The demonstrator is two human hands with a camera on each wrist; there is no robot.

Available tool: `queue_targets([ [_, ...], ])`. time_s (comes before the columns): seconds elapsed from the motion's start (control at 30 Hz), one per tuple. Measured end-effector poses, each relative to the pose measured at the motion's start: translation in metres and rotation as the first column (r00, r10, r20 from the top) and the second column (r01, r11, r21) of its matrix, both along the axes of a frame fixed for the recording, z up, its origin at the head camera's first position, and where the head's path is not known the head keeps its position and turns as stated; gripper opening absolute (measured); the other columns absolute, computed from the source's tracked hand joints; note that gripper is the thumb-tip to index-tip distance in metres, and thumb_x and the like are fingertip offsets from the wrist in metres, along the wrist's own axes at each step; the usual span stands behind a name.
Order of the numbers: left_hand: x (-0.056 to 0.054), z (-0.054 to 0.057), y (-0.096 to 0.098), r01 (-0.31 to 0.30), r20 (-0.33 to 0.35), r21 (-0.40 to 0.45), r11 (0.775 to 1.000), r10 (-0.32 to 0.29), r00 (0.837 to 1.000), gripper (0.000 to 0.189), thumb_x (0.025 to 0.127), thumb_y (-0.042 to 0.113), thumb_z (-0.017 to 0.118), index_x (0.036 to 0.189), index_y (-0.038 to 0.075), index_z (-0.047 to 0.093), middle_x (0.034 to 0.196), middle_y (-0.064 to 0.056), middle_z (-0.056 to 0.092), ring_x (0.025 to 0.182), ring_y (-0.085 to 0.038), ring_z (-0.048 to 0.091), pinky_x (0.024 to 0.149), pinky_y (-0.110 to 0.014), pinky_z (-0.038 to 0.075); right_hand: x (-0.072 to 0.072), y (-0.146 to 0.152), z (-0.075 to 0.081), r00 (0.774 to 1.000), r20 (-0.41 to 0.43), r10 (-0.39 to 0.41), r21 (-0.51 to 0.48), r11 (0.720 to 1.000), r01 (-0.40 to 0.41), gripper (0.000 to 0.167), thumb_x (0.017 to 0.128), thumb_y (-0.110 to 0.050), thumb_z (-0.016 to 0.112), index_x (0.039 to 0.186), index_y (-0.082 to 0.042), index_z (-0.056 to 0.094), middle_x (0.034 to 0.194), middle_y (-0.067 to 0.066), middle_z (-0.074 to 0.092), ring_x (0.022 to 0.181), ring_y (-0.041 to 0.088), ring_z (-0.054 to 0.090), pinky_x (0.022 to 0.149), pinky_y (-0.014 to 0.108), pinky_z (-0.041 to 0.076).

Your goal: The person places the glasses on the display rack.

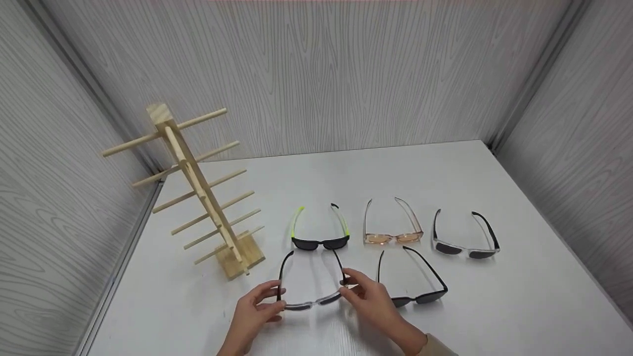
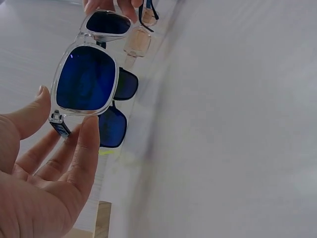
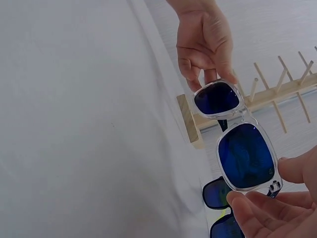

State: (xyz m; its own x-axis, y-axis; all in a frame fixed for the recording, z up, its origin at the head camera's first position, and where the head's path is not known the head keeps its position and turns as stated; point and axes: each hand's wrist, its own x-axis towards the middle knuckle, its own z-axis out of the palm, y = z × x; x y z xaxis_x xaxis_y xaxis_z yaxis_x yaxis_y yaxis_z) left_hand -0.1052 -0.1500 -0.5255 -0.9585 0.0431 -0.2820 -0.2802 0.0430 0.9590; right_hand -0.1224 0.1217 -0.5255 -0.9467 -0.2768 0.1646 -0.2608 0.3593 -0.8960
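Observation:
Both hands hold a pair of clear-framed sunglasses (image 1: 298, 307) with black temples, one hand at each end of the front. My left hand (image 1: 253, 310) grips the left hinge corner between thumb and fingers. At the opposite corner, my right hand (image 1: 372, 302) pinches the frame near the hinge. The temples are unfolded and point away from me. In the left wrist view the lenses (image 2: 85, 79) look dark blue. Just beyond lie black sunglasses with yellow-green temples (image 1: 320, 244). Close to the right hand is a black pair (image 1: 430, 296), partly hidden by that hand.
A wooden rack (image 1: 205, 200) with several pegs stands at the left on a square base (image 1: 252, 249). Farther right on the white table (image 1: 519, 306) lie glasses with orange-tinted lenses (image 1: 392, 238) and another clear-framed dark pair (image 1: 465, 251). Panelled walls enclose the back and sides.

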Motion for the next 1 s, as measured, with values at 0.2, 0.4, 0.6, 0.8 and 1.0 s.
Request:
queue_targets([
  [0.2,0.005,0.005,-0.002,-0.049,-0.008,0.04,0.998,0.05,0.999,0.06,0.075,0.014,0.077,0.127,-0.001,0.052,0.118,-0.021,0.059,0.083,-0.023,0.066,0.068,-0.038,0.055,-0.002,-0.003,0.006,0.998,0.062,0.005,-0.051,0.999,-0.001,0.043,0.089,-0.021,0.065,0.128,-0.007,0.053,0.107,0.012,0.065,0.084,0.017,0.065,0.072,0.026,0.052],
  [0.4,0.01,0.012,-0.006,-0.072,-0.025,0.061,0.996,0.074,0.997,0.063,0.074,0.018,0.079,0.128,0.0,0.051,0.118,-0.021,0.059,0.085,-0.024,0.066,0.069,-0.038,0.055,-0.007,-0.008,0.012,0.997,0.071,0.011,-0.062,0.998,-0.006,0.042,0.09,-0.017,0.063,0.129,-0.006,0.053,0.109,0.013,0.065,0.085,0.018,0.064,0.07,0.027,0.052],
  [0.6,0.013,0.016,-0.008,-0.11,-0.031,0.059,0.992,0.112,0.993,0.061,0.074,0.017,0.078,0.127,0.002,0.053,0.117,-0.018,0.06,0.085,-0.024,0.066,0.069,-0.038,0.055,-0.012,-0.014,0.017,1.0,0.024,0.019,-0.046,0.999,-0.017,0.041,0.09,-0.022,0.062,0.127,-0.005,0.054,0.109,0.012,0.065,0.086,0.017,0.064,0.071,0.027,0.052],
  [0.8,0.017,0.018,-0.011,-0.15,-0.031,0.048,0.988,0.152,0.988,0.058,0.072,0.016,0.079,0.124,0.004,0.055,0.116,-0.019,0.06,0.085,-0.026,0.066,0.069,-0.039,0.055,-0.018,-0.02,0.019,0.997,0.069,0.043,-0.113,0.993,-0.035,0.039,0.091,-0.019,0.061,0.126,-0.004,0.055,0.11,0.015,0.064,0.083,0.026,0.065,0.066,0.025,0.051],
  [1.0,0.023,0.022,-0.014,-0.178,-0.027,0.039,0.983,0.179,0.984,0.055,0.072,0.016,0.08,0.121,0.004,0.057,0.114,-0.021,0.06,0.084,-0.027,0.066,0.069,-0.039,0.055,-0.024,-0.028,0.02,0.995,0.086,0.043,-0.126,0.991,-0.032,0.034,0.092,-0.012,0.059,0.124,-0.004,0.056,0.109,0.014,0.065,0.083,0.02,0.065,0.063,0.023,0.05],
])
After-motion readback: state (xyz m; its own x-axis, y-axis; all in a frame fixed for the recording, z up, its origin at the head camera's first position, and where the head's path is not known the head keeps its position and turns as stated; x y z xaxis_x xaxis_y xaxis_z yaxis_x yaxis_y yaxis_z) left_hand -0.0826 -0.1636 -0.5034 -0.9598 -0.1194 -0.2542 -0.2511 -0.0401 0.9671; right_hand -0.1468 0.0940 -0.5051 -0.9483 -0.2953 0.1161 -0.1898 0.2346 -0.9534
